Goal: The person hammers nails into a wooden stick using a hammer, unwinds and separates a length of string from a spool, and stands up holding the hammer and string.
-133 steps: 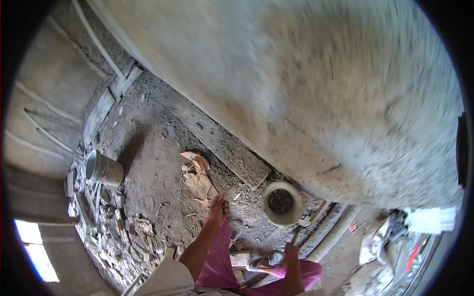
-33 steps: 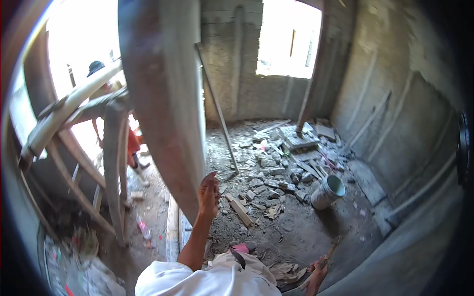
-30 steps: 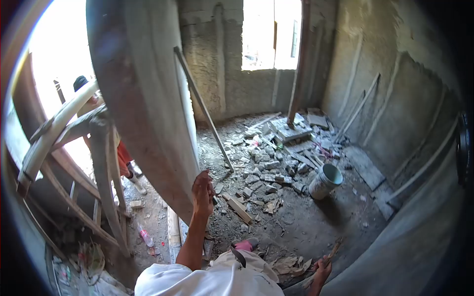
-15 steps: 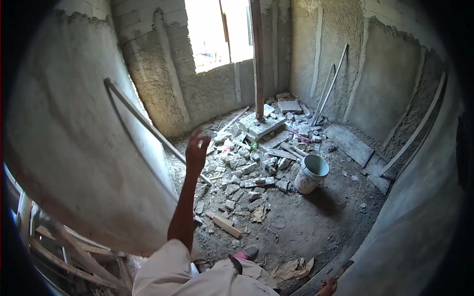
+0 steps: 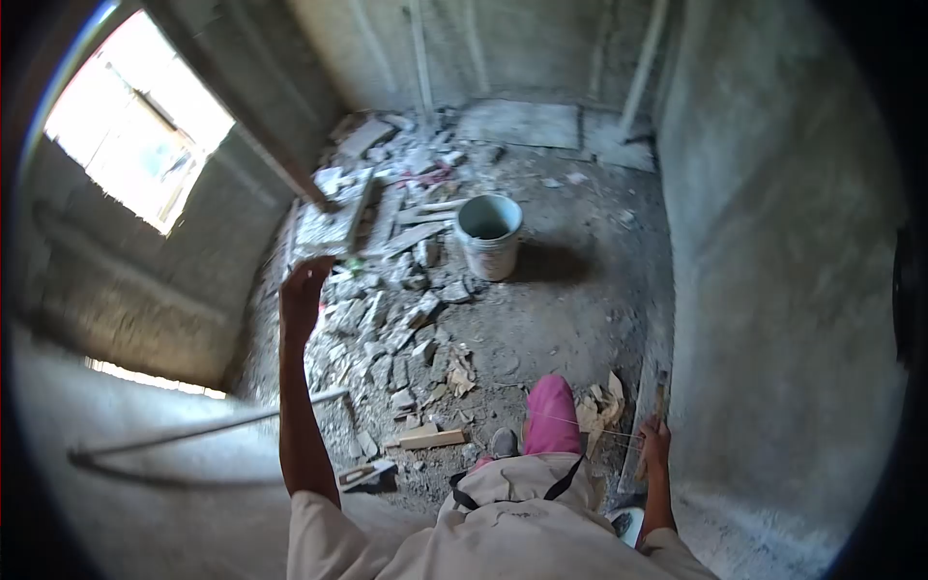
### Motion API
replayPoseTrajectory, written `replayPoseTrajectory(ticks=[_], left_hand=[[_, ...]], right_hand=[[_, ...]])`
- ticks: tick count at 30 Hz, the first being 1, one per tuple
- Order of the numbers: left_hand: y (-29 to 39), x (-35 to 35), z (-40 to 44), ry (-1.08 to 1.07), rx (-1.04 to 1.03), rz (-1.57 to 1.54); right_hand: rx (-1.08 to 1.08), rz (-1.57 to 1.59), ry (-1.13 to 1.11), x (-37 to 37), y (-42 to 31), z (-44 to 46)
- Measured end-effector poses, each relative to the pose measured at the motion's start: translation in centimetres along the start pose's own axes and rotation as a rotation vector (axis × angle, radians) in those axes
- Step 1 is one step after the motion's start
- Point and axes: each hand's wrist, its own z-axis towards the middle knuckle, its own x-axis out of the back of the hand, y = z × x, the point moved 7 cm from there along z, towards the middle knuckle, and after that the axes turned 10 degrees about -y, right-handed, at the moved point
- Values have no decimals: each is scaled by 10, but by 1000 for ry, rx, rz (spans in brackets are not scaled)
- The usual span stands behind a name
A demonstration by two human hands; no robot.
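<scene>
My left hand (image 5: 305, 288) is raised at arm's length, over the rubble as I see it. Its fingers bend in toward the thumb, and whatever they pinch is too small to make out. Low on the right, close to the wall, my right hand (image 5: 655, 441) is closed around a narrow wooden stick (image 5: 642, 466), which sticks out above and below the fist. Thin pale string (image 5: 611, 434) runs from the right hand leftward across my pink-clad knee (image 5: 552, 411), then fades from sight.
A white bucket (image 5: 488, 253) stands beyond broken masonry (image 5: 375, 314). Boards (image 5: 433, 440) and torn brown paper (image 5: 601, 411) lie near my feet. A long pole (image 5: 222, 423) leans at left, a wooden post (image 5: 256, 145) rises near the window, and a plastered wall (image 5: 773, 290) borders the right.
My view has swung right and downward. The right hand with the stick has come fully into view, and string now shows beside it. The left hand stays raised with its fingers bent.
</scene>
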Motion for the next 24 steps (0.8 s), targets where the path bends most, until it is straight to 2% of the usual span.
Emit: replayPoseTrajectory(ticks=[1,2,5,7,8,9,11,12,13,14,15,16,17,19,21,23,24], left_hand=[[-8,-26,6,-88,161,-8],[3,-48,16,-108,64,0],[19,-96,54,-158,-36,-58],[4,-121,89,-166,-21,-80],[24,-131,108,-171,54,-65],[25,-142,131,-120,-103,-16],[-3,-170,175,-71,-89,-251],[24,-183,202,-77,45,-193],[54,-200,224,-133,192,-118],[64,-220,246,-170,211,-117],[38,-246,272,-239,136,-237],[53,-280,301,-219,137,-393],[65,-301,316,-215,168,-524],[84,-347,356,-272,129,-568],[80,-387,390,-374,126,-657],[75,-423,420,-436,178,-863],[60,-439,437,-486,204,-931]], right_hand=[[-21,17,40,-2,-2,0],[-4,-17,58,-6,-6,8],[-47,-96,58,0,3,50],[-252,-152,-29,1,24,81],[-238,-142,-30,4,27,95],[-230,-150,-21,7,28,112],[-115,-303,-23,11,31,156],[38,-443,-37,12,23,181],[42,-476,-32,11,5,190],[-294,-345,9,16,20,174],[-546,-224,86,33,2,194],[-512,-409,24,41,-25,217],[-530,-391,36,40,-33,220],[-483,-214,13,48,-59,260],[-389,-183,144,53,-25,312],[-299,-146,266,59,-55,342],[-302,-309,247,61,-76,357]])
